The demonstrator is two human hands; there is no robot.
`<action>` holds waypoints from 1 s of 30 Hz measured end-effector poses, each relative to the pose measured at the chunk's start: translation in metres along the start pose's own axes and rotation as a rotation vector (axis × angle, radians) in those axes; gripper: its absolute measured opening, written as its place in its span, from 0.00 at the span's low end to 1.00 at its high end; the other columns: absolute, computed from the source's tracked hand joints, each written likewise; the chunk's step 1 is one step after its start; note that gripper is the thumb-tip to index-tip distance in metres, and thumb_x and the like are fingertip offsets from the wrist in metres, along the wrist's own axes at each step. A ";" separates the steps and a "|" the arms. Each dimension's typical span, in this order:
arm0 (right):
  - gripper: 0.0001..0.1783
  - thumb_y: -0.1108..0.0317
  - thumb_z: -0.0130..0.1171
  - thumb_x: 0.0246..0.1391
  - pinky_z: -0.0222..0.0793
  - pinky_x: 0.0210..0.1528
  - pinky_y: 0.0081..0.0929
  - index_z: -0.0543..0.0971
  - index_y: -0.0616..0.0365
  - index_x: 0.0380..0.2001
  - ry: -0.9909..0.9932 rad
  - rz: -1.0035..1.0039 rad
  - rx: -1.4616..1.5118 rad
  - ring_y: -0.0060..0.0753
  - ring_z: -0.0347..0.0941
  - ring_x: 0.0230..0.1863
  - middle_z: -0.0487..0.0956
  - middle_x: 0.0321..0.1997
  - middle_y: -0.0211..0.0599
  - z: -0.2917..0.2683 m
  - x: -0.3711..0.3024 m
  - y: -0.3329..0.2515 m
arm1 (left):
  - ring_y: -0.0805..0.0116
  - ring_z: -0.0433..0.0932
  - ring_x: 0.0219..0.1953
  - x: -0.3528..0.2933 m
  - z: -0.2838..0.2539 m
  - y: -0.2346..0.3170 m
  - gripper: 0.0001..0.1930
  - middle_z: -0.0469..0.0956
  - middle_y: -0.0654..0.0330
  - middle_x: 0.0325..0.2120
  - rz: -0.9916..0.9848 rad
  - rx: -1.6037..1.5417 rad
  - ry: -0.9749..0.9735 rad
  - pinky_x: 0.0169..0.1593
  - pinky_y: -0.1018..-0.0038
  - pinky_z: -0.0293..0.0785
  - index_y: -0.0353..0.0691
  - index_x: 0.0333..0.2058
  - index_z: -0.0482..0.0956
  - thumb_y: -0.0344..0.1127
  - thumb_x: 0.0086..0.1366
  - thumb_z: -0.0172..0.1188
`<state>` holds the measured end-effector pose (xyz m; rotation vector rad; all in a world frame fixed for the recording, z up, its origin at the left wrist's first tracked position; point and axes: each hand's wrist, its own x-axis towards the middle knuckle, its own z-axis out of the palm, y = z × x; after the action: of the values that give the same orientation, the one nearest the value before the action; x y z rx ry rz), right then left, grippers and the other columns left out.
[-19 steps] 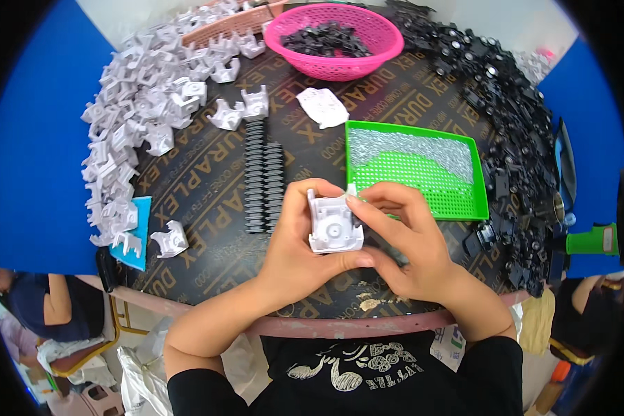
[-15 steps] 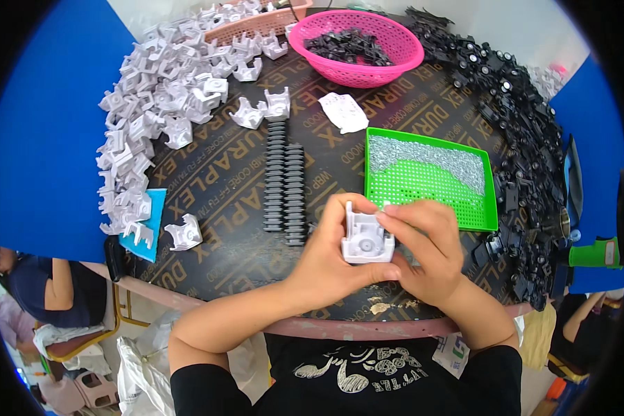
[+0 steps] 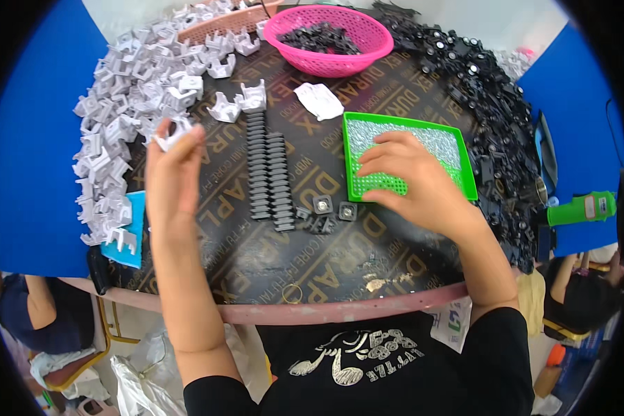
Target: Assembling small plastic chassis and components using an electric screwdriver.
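My left hand [image 3: 172, 177] is raised at the left, by the edge of the pile of white plastic parts. Its thumb and fingertips close around a white bracket-shaped plastic part [image 3: 171, 136], slightly blurred. My right hand [image 3: 412, 177] hovers above the green perforated tray [image 3: 469, 170], fingers curved and apart, with nothing visible between them. Small silvery metal pieces [image 3: 433, 142] lie spread across the far side of that tray. Between my hands stand two rows of stacked black ribbed parts [image 3: 258, 166]. Near their close end sit a few black square pieces [image 3: 347, 211] with metal centres.
White plastic parts [image 3: 128, 104] are heaped at the left beside a blue cloth [image 3: 135, 232]. Black parts [image 3: 496, 132] pile along the right edge. A pink basket [image 3: 329, 64] of black parts and a crumpled white paper [image 3: 319, 101] lie farther back. A green cylindrical tool [image 3: 582, 209] is far right.
Both hands were together around a white plastic part near the front. They have parted: my left hand went far left, my right over the tray. Black square pieces now show.
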<state>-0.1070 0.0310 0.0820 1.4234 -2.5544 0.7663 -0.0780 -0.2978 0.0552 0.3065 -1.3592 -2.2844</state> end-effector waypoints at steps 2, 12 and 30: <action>0.21 0.74 0.69 0.41 0.62 0.63 0.44 0.79 0.59 0.42 -0.069 0.018 0.041 0.50 0.66 0.59 0.78 0.46 0.38 0.012 -0.001 -0.006 | 0.62 0.75 0.48 0.004 -0.003 0.005 0.36 0.71 0.49 0.44 0.034 -0.104 -0.022 0.59 0.67 0.69 0.26 0.62 0.53 0.19 0.57 0.61; 0.13 0.74 0.67 0.43 0.49 0.73 0.51 0.79 0.56 0.35 -0.230 -0.066 -0.015 0.48 0.59 0.67 0.75 0.48 0.35 0.043 -0.009 -0.001 | 0.67 0.71 0.55 -0.057 0.054 -0.032 0.34 0.68 0.56 0.52 0.009 0.273 -0.432 0.58 0.70 0.69 0.37 0.56 0.61 0.21 0.52 0.69; 0.15 0.64 0.63 0.50 0.70 0.49 0.45 0.81 0.62 0.38 0.296 0.080 -0.124 0.55 0.76 0.43 0.80 0.38 0.51 -0.009 0.107 0.085 | 0.69 0.75 0.50 -0.048 0.054 -0.032 0.31 0.72 0.57 0.49 0.167 0.339 -0.298 0.54 0.73 0.73 0.37 0.54 0.63 0.17 0.53 0.65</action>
<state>-0.2371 -0.0096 0.0940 1.0865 -2.3956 0.7518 -0.0675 -0.2197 0.0513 -0.0462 -1.8521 -2.0145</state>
